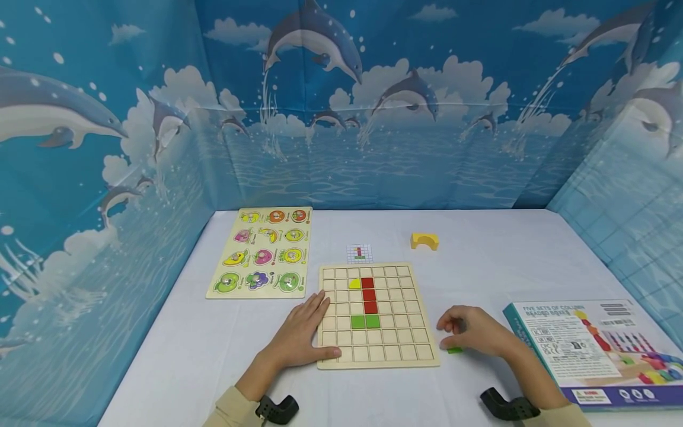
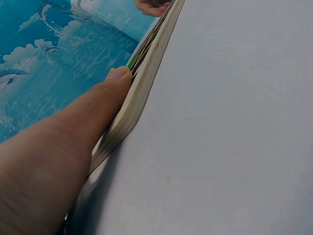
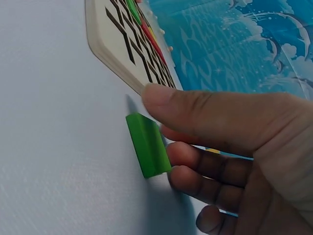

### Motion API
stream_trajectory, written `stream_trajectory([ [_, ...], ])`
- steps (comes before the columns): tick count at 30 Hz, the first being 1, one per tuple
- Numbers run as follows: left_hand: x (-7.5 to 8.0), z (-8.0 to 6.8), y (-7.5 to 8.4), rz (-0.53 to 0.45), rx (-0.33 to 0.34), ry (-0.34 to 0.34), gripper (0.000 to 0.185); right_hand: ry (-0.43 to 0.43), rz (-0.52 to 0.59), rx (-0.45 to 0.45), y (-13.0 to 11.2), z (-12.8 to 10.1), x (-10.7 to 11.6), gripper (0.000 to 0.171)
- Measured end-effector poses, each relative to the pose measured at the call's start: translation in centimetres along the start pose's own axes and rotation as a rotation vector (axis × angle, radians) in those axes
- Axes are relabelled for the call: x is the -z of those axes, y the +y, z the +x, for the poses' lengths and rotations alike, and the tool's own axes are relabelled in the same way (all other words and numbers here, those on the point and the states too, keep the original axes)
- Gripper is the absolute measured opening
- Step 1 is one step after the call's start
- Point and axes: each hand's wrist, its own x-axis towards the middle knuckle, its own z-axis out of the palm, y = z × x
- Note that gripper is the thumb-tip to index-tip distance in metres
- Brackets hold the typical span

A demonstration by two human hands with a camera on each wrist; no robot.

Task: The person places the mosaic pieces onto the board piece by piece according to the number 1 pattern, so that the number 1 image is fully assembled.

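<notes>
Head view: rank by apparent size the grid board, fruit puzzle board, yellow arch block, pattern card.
1. Grid board, largest.
2. Fruit puzzle board, clearly smaller in frame, though it lies farther from the camera, so true size is unsure.
3. Yellow arch block and pattern card: both tiny and look about alike; not ranked.

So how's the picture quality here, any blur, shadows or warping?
Head view: even light, sharp, backdrop edges bowed by the wide lens. Left wrist view: left hand fills the frame, soft and close, dim beneath it. Right wrist view: green block sharp, casting a soft shadow on the table.
</notes>
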Motion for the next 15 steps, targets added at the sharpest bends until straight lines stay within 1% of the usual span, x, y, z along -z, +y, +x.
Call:
stream_trajectory([
  [6, 0.05, -0.04, -0.04, 0.004, -0.005, 0.003, 0.106, -0.065, 0.028, 0.037, -0.11, -0.55, 0.56, 0.041],
  [15, 0.01, -0.02, -0.02, 0.000, -0.006, 0.001, 0.106, -0.054, 0.013, -0.024, -0.18, -0.52, 0.42, 0.036],
])
